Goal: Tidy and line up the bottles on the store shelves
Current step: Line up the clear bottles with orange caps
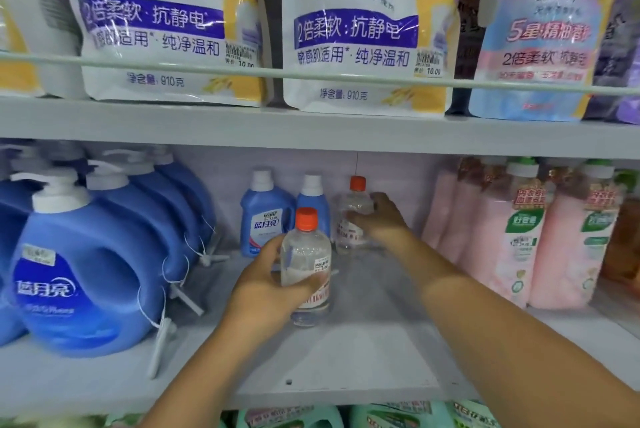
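Observation:
Two clear bottles with orange caps stand on the grey middle shelf (pixel 363 351). My left hand (pixel 266 285) grips the nearer clear bottle (pixel 306 254) around its body, near the shelf's centre. Deeper in, my right hand (pixel 381 218) holds the farther clear bottle (pixel 351 216) from its right side. Behind them, at the back wall, stand two small blue bottles with white caps, one at left (pixel 265 216) and one partly hidden behind it at right (pixel 313 199).
A row of big blue pump jugs (pixel 90 271) fills the shelf's left. Pink refill pouches (pixel 519 233) line its right. White and pink softener pouches (pixel 360 29) sit on the shelf above behind a rail. Green bottles (pixel 311 417) show below.

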